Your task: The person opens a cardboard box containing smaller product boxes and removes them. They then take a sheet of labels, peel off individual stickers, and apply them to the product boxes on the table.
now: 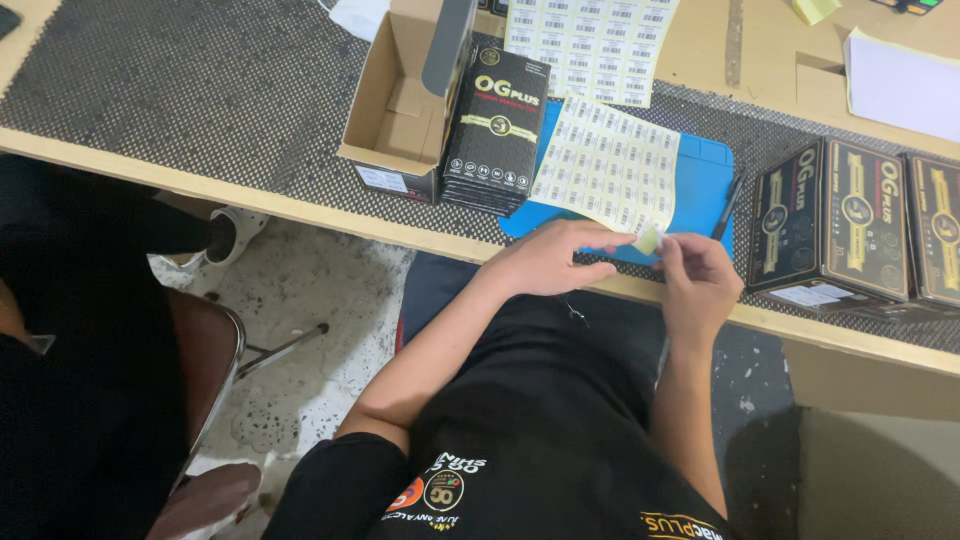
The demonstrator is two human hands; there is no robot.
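Item one, your left hand (pixel 548 262): grip closed, thumb and fingers pinching the near corner of the label sheet (pixel 606 165), a pale sheet printed with rows of small barcode stickers, lying tilted across the blue mat (pixel 705 170) at the bench's front edge. Item two, your right hand (pixel 697 280): fingers curled in, fingertips pinched on a small sticker (pixel 648 240) at that same corner, just beside the left thumb; whether it is free of the sheet cannot be told. Containers, left to right: an open cardboard box (pixel 395 110), flaps up, its inside bare as far as can be seen; a stack of flat black packets (pixel 496 135) leaning against its right side and touching the label sheet's left edge; two black and gold cartons (pixel 850 225) side by side at the far right, well apart from your hands. A dark pen (pixel 727 207) lies at the mat's right edge. A second sticker sheet (pixel 592 45) lies further back. Surface: wooden bench (pixel 300 205) covered in dark mesh matting (pixel 200 80). Below: speckled floor (pixel 300 330), with a chair (pixel 205 360) at left.
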